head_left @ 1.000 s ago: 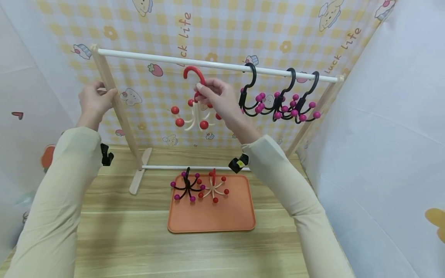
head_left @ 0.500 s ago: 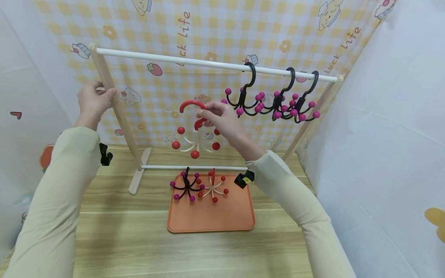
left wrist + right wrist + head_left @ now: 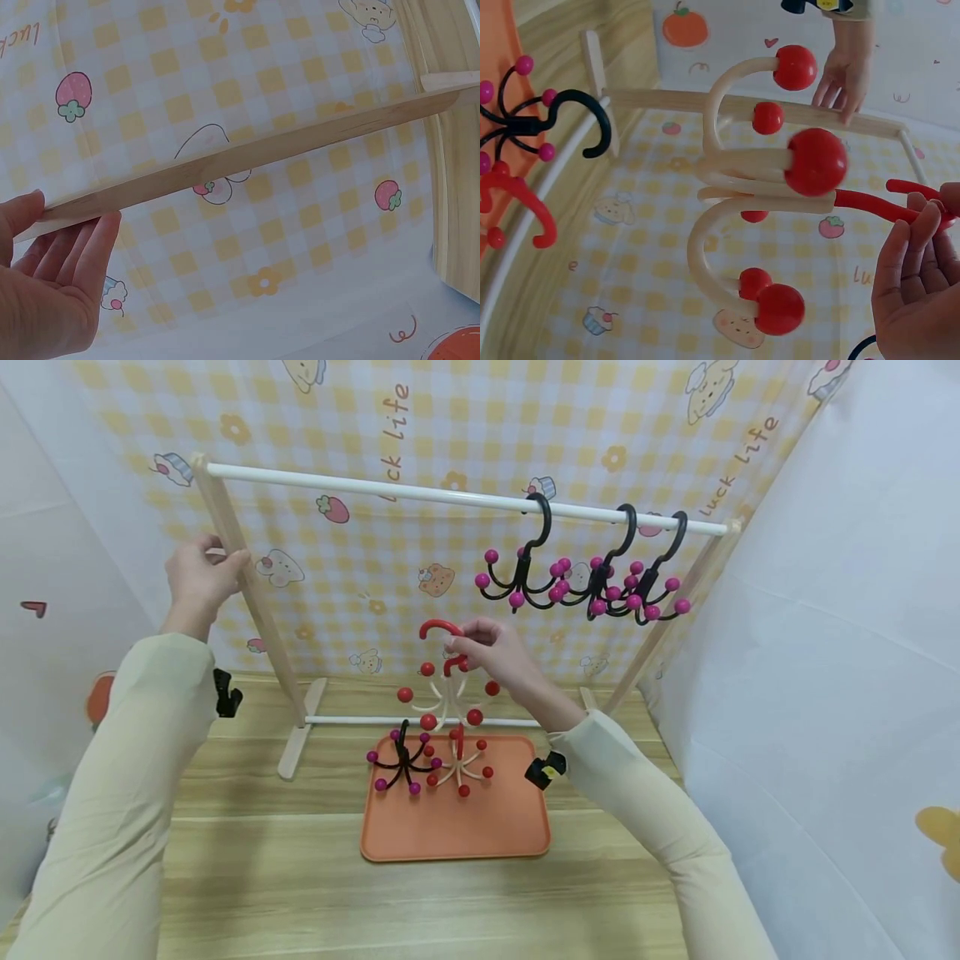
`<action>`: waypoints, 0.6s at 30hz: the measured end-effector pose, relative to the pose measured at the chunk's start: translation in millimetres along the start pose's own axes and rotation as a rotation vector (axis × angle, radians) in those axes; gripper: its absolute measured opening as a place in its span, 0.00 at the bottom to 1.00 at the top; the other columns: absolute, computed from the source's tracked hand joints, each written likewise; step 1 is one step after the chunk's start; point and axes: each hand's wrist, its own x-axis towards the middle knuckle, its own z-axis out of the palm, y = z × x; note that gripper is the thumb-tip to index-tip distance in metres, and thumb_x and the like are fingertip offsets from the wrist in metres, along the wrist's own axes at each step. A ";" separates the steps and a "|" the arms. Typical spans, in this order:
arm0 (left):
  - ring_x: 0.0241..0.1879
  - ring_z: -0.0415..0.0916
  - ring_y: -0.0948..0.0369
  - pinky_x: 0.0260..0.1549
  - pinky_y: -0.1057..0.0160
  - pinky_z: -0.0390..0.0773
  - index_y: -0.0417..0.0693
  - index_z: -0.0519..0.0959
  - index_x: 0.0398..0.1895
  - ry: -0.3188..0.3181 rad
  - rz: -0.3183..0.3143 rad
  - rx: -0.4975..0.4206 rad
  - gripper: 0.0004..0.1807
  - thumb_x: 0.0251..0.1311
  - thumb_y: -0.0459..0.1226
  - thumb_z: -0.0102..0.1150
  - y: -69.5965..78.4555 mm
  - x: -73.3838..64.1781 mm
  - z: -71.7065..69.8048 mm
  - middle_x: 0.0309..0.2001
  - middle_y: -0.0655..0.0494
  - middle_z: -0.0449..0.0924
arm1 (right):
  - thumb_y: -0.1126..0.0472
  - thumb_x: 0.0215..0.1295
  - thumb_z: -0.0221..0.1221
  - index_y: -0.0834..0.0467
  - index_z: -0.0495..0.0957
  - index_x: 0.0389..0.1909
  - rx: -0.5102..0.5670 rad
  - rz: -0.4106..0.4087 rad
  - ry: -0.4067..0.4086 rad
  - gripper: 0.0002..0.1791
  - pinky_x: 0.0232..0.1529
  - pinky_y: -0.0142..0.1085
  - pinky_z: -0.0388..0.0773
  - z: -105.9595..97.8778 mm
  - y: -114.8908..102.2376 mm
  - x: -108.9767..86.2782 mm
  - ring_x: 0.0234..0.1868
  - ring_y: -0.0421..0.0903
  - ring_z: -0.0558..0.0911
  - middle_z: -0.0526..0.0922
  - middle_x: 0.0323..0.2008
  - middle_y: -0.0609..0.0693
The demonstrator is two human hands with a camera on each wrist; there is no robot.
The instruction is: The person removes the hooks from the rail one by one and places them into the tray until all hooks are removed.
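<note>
My left hand [image 3: 201, 581] grips the left wooden post [image 3: 258, 597] of a hanging rack; the left wrist view has the thumb on one side of the wood and the fingers on the other. With my right hand [image 3: 501, 658] I pinch the red hook of a cream multi-arm hanger [image 3: 449, 692] tipped with red balls. It hangs in the air, below the top bar and above the tray's back edge. The right wrist view shows its curved cream arms [image 3: 705, 255] close up, the fingers being on the red hook [image 3: 870, 204].
An orange tray [image 3: 457, 831] on the wooden table bears a black hanger [image 3: 405, 762] with magenta balls and another cream hanger [image 3: 461, 767] with red balls. From the white top bar [image 3: 360, 487] hang three black hangers [image 3: 523, 572], towards the right. A lower white bar [image 3: 352, 721] runs behind the tray.
My right hand has brought the cream hanger down from just under the top bar, ending slightly further right, near the tray. The left hand stays on the post.
</note>
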 end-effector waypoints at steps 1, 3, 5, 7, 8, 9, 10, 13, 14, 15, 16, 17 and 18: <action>0.56 0.62 0.51 0.41 0.72 0.72 0.43 0.59 0.63 -0.002 -0.001 -0.001 0.29 0.60 0.45 0.46 -0.4 0.2 -0.2 0.61 0.43 0.59 | 0.60 0.58 0.58 0.64 0.75 0.34 -0.007 0.008 0.006 0.09 0.41 0.48 0.75 -1.2 2.4 -0.9 0.33 0.48 0.77 0.80 0.33 0.54; 0.56 0.62 0.51 0.40 0.72 0.72 0.43 0.59 0.63 -0.003 -0.002 0.001 0.29 0.60 0.45 0.46 -0.8 0.5 -0.3 0.61 0.43 0.59 | 0.61 0.58 0.58 0.64 0.75 0.33 -0.005 0.018 0.015 0.09 0.39 0.45 0.76 -3.5 7.2 -2.4 0.32 0.47 0.77 0.80 0.33 0.54; 0.56 0.62 0.51 0.40 0.73 0.73 0.43 0.59 0.63 -0.003 -0.002 0.000 0.29 0.60 0.45 0.46 -0.6 0.9 0.0 0.61 0.43 0.59 | 0.61 0.58 0.58 0.63 0.74 0.31 -0.003 0.031 0.024 0.08 0.36 0.42 0.77 -6.1 11.5 -4.0 0.30 0.46 0.76 0.80 0.32 0.54; 0.56 0.63 0.51 0.40 0.73 0.73 0.42 0.59 0.63 -0.002 0.000 -0.001 0.29 0.60 0.45 0.46 -0.1 1.2 0.4 0.61 0.43 0.59 | 0.61 0.59 0.57 0.62 0.74 0.30 0.008 0.055 0.031 0.07 0.33 0.38 0.77 -8.7 15.5 -5.7 0.28 0.44 0.75 0.80 0.32 0.54; 0.56 0.63 0.51 0.39 0.73 0.73 0.42 0.59 0.62 -0.001 0.002 -0.001 0.29 0.60 0.45 0.46 0.2 1.2 0.6 0.61 0.42 0.59 | 0.61 0.59 0.57 0.63 0.73 0.30 0.015 0.068 0.033 0.07 0.33 0.37 0.77 -10.2 17.5 -6.5 0.27 0.44 0.75 0.80 0.32 0.54; 0.56 0.63 0.51 0.39 0.73 0.73 0.42 0.59 0.62 -0.001 0.004 -0.002 0.29 0.60 0.45 0.46 0.4 1.2 0.8 0.61 0.42 0.60 | 0.61 0.59 0.57 0.62 0.73 0.30 0.017 0.082 0.035 0.07 0.33 0.36 0.77 -11.7 19.2 -7.5 0.26 0.44 0.74 0.80 0.32 0.54; 0.56 0.63 0.51 0.40 0.73 0.73 0.41 0.59 0.62 0.000 0.006 -0.004 0.29 0.60 0.45 0.46 0.5 1.1 0.8 0.61 0.42 0.60 | 0.61 0.59 0.57 0.62 0.73 0.31 0.018 0.097 0.041 0.07 0.34 0.37 0.77 -13.3 21.1 -8.4 0.25 0.44 0.74 0.80 0.32 0.54; 0.56 0.64 0.52 0.40 0.73 0.73 0.41 0.59 0.62 0.000 0.012 -0.003 0.29 0.60 0.45 0.46 0.9 0.4 0.8 0.60 0.41 0.60 | 0.60 0.60 0.56 0.63 0.73 0.32 0.021 0.128 0.049 0.08 0.38 0.44 0.76 -18.7 25.9 -12.4 0.25 0.47 0.73 0.80 0.32 0.55; 0.55 0.64 0.52 0.40 0.73 0.73 0.41 0.59 0.62 0.000 0.012 -0.004 0.29 0.60 0.45 0.46 1.1 0.1 0.8 0.60 0.41 0.60 | 0.60 0.60 0.56 0.63 0.73 0.32 0.022 0.139 0.051 0.08 0.39 0.45 0.75 -20.5 27.6 -13.8 0.25 0.48 0.73 0.80 0.32 0.55; 0.55 0.64 0.52 0.40 0.73 0.73 0.40 0.59 0.62 -0.002 0.014 -0.001 0.29 0.61 0.45 0.46 1.2 -0.3 0.6 0.60 0.41 0.60 | 0.60 0.60 0.56 0.63 0.73 0.32 0.025 0.148 0.051 0.08 0.39 0.46 0.74 -22.4 29.3 -15.2 0.25 0.48 0.72 0.79 0.33 0.55; 0.55 0.64 0.53 0.40 0.73 0.73 0.40 0.59 0.62 -0.003 0.013 -0.003 0.29 0.60 0.45 0.46 1.2 -0.6 0.3 0.60 0.41 0.60 | 0.60 0.60 0.56 0.62 0.72 0.32 0.032 0.156 0.054 0.08 0.39 0.47 0.74 -24.3 31.1 -16.6 0.25 0.49 0.71 0.79 0.32 0.55; 0.55 0.64 0.53 0.39 0.73 0.73 0.40 0.59 0.62 -0.003 0.014 0.000 0.29 0.60 0.45 0.46 1.6 -0.8 0.4 0.60 0.41 0.60 | 0.59 0.60 0.56 0.62 0.72 0.31 0.039 0.162 0.055 0.09 0.37 0.46 0.74 -26.2 33.0 -18.0 0.24 0.49 0.71 0.79 0.32 0.55; 0.55 0.64 0.53 0.39 0.73 0.73 0.41 0.59 0.62 -0.005 0.012 -0.001 0.29 0.60 0.45 0.46 1.7 -1.0 0.2 0.60 0.41 0.60 | 0.59 0.60 0.56 0.62 0.72 0.31 0.043 0.169 0.057 0.09 0.35 0.44 0.74 -28.2 34.8 -19.3 0.23 0.48 0.70 0.79 0.32 0.55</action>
